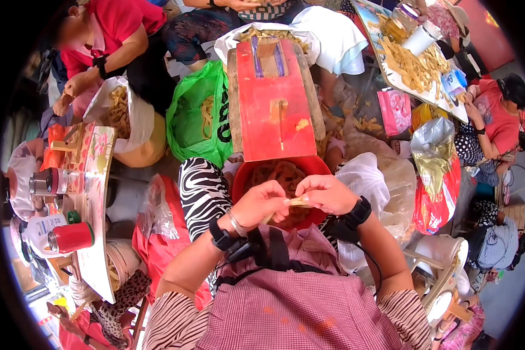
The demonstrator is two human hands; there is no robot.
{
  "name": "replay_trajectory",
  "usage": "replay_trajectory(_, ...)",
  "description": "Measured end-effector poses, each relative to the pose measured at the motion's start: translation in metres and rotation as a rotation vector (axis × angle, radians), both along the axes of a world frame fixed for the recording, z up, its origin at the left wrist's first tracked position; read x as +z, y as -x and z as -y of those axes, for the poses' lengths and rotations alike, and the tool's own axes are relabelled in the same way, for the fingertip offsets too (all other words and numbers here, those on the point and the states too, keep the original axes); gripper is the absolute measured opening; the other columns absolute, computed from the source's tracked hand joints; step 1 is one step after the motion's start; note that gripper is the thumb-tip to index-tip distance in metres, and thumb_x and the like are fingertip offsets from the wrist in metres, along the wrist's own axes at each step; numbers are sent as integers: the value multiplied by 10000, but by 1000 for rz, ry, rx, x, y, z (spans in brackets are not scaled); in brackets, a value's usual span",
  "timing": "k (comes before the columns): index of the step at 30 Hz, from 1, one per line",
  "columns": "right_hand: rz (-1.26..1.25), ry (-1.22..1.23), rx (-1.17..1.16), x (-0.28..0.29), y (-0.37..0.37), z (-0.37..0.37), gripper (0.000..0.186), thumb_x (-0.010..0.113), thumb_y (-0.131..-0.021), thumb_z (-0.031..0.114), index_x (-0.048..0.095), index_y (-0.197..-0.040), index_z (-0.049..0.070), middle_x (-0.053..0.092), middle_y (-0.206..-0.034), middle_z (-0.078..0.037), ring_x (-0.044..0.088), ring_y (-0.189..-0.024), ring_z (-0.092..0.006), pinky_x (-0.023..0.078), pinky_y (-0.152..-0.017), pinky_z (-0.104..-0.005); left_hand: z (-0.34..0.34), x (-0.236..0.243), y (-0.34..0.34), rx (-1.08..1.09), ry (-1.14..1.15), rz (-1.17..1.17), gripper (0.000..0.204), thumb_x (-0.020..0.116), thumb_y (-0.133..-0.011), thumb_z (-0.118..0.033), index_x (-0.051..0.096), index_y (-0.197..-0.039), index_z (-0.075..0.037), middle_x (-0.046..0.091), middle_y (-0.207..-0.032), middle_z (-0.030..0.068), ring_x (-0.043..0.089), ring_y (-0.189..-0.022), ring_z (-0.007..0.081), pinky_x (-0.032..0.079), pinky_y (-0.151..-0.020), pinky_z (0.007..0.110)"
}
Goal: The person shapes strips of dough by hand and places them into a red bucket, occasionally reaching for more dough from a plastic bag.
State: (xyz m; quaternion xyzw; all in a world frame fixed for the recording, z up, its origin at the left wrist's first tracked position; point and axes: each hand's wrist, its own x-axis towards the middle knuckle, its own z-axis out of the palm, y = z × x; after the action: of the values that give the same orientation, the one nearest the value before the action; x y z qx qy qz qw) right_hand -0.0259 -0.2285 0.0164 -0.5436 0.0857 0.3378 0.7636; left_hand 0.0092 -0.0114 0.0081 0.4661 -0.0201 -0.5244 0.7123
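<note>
My left hand and my right hand meet over a red bucket, fingers pinched on a small pale yellow strip. Brownish pieces lie inside the bucket, partly hidden by my hands. Just beyond it is a narrow red board on a worn wooden base, with a small wooden piece fixed upright on it and a purple-edged part at its far end.
A green bag stands left of the board. Co-workers sit around. Side tables hold jars and tools; another board carries yellow pieces. A white sack and red-silver bags stand nearby.
</note>
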Motion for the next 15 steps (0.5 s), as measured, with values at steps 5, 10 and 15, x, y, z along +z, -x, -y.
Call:
replay_trajectory(5,31,80,114,18,-10,12,146,538,-830,61,555,-971,25,539,-695,7,437,-563,-18,328,-472,-164,-9,13,-6,24,-60,99,100,559,-814,-68,461,-798,-68,498,-588,10,458,-479,76,334,-422,194)
replay_trajectory(10,350,486,189,19,-41,25,152,549,-841,124,568,-963,36,546,-689,9,491,-576,-44,384,-499,-190,-9,16,-43,155,-386,766,83,554,-791,-89,487,-805,-45,504,-595,39,498,-502,119,376,-458,259)
replay_trajectory(15,369,681,-188,10,-96,12,180,580,-800,175,594,-868,9,569,-647,-64,550,-617,-122,440,-560,-274,28,6,-81,425,-610,1314,80,545,-790,-92,511,-836,-35,553,-697,147,561,-633,297,438,-564,352)
